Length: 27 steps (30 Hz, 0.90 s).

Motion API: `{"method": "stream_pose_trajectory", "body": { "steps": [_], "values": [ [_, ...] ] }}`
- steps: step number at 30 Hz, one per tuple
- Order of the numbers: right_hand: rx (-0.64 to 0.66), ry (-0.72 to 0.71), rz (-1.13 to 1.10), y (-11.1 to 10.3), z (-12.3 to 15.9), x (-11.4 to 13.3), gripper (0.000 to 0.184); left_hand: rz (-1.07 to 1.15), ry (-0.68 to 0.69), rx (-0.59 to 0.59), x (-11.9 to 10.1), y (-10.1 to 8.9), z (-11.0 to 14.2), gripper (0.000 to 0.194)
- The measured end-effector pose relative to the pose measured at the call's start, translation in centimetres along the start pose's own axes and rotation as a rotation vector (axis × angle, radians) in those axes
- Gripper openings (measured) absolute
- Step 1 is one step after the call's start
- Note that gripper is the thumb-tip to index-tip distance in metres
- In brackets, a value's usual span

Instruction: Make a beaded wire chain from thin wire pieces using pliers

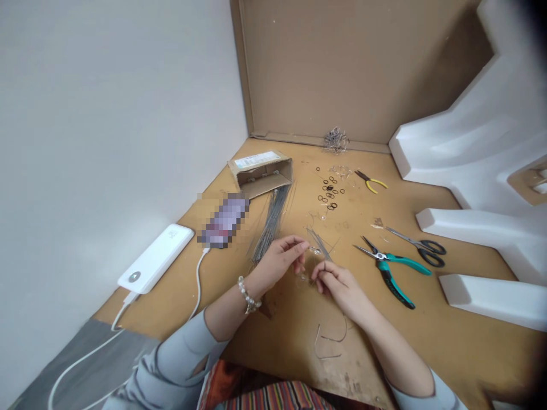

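My left hand (284,257) pinches a thin wire between thumb and forefinger, with small clear beads (315,250) just past the fingertips. Close beside it on the right, my right hand (337,285) has its fingers curled on the same fine wire, whose exact run between the hands is hard to make out. Behind my left hand lies a bundle of straight grey wires (270,228). A smaller group of cut wires (319,242) is just beyond my fingertips. Nearer to me, bent wire pieces (329,340) rest on the tabletop.
Teal-handled long-nose pliers (382,257), scissors (421,245) and yellow-handled pliers (371,181) lie to the right. Dark rings (330,195) and a wire tangle (337,140) are farther back. An open cardboard box (265,185), a phone (224,222) and a cabled power bank (158,259) stand left; white foam (482,296) borders the right.
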State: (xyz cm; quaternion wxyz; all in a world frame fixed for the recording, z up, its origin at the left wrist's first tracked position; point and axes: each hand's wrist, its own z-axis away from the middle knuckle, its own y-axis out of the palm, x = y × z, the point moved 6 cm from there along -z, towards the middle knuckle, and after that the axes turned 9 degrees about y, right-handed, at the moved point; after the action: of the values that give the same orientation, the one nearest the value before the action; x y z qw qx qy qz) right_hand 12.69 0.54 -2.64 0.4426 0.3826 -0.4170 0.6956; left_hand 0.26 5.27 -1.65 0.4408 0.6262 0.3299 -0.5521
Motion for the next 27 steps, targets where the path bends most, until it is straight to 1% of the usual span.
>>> {"method": "stream_pose_trajectory", "body": {
  "steps": [4, 7, 9, 12, 15, 17, 19, 22, 24, 27],
  "values": [
    [-0.013, 0.060, -0.052, -0.2, -0.1, -0.4, 0.017, -0.141, -0.006, 0.034, 0.1, 0.2, 0.0, 0.024],
    [-0.001, 0.105, -0.096, 0.0, -0.2, -0.7, 0.018, -0.148, -0.006, 0.046, 0.1, 0.2, 0.0, 0.021],
    [-0.028, 0.086, -0.052, -0.2, -0.2, -0.5, 0.020, -0.113, 0.001, 0.031, 0.0, 0.1, -0.1, 0.019],
    [-0.152, 0.006, 0.085, -0.8, -0.1, -0.2, 0.023, -0.033, 0.003, 0.015, 0.0, 0.0, -0.1, 0.019],
    [-0.227, -0.016, 0.174, -1.2, 0.0, -0.3, 0.024, 0.065, -0.029, 0.030, 0.4, 0.2, 0.0, 0.019],
    [-0.254, -0.031, 0.156, -1.3, 0.1, -0.3, 0.023, 0.120, -0.052, 0.042, 0.7, 0.5, 0.1, 0.019],
    [-0.274, -0.062, 0.090, -1.5, 0.2, 0.0, 0.024, 0.170, -0.069, 0.049, 0.9, 0.7, 0.2, 0.020],
    [-0.258, -0.082, -0.015, -1.4, 0.3, 0.5, 0.027, 0.246, -0.076, 0.046, 0.9, 0.9, 0.2, 0.019],
    [-0.247, -0.069, -0.049, -1.4, 0.3, 0.5, 0.030, 0.292, -0.073, 0.012, 0.8, 0.7, 0.1, 0.018],
    [-0.272, -0.033, -0.073, -1.7, 0.3, 0.3, 0.032, 0.318, -0.038, -0.076, 0.6, 0.1, -0.1, 0.017]
  ]
}}
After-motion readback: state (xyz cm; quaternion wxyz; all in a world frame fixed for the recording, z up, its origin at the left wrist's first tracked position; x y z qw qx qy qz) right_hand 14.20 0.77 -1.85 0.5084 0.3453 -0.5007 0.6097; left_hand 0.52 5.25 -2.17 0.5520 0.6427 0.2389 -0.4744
